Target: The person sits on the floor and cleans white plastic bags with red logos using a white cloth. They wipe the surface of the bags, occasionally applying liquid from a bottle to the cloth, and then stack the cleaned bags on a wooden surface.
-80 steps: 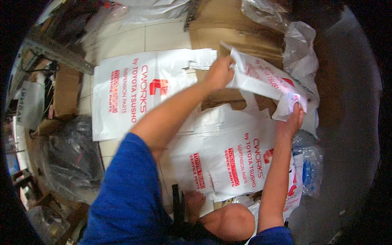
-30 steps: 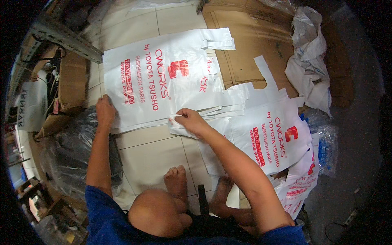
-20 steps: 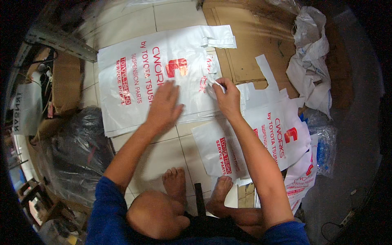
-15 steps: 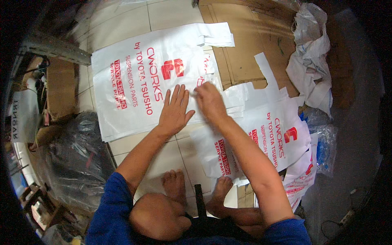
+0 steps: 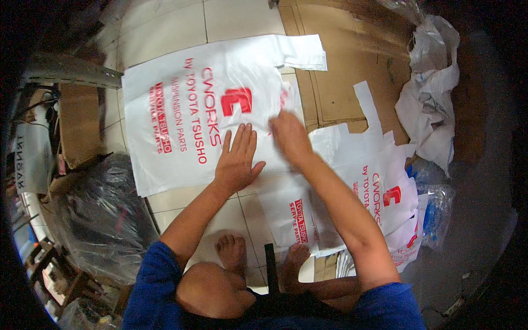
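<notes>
We have just one view, looking down from a person's head at the floor (image 5: 242, 22) close by. Straight lines bend near the round edge, and the right side seems too dark for us to see well.

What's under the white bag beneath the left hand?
Tiles and cardboard show around the bag, and a red-printed white layer peeks out at its right. Whatever lies beneath its middle is covered.
</notes>
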### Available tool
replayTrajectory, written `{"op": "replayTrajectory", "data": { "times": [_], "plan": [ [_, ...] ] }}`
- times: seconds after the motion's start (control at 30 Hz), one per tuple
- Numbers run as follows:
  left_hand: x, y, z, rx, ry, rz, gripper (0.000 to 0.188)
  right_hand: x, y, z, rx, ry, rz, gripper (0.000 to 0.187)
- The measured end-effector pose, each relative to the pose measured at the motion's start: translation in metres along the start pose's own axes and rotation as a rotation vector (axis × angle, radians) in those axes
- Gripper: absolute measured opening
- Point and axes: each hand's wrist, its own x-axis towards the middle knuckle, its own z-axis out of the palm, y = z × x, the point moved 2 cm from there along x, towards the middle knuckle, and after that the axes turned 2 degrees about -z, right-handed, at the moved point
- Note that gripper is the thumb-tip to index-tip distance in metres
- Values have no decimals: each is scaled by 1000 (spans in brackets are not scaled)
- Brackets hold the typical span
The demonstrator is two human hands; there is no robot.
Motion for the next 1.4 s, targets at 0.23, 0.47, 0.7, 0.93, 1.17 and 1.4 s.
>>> {"op": "replayTrajectory", "data": {
  "times": [0.23,0.47,0.7,0.93,1.17,1.4],
  "plan": [
    [4,2,-5,3,2,-4,78,51,30,-21,-192,-75,122,9],
    [9,4,4,-149,41,-136,79,-12,-25,-5,86,-116,-48,10],
    [14,11,11,-85,-32,-203,97,48,29,-19,-35,82,89,6],
    [12,9,12,-62,5,-204,99,-1,-1,0,-48,-121,-57,7],
    [16,7,12,-68,14,-215,99,11,6,-15,52,-79,-63,7],
    [14,13,7,-95,8,-206,97,41,26,-16,-76,-75,136,7]
  ]
}}
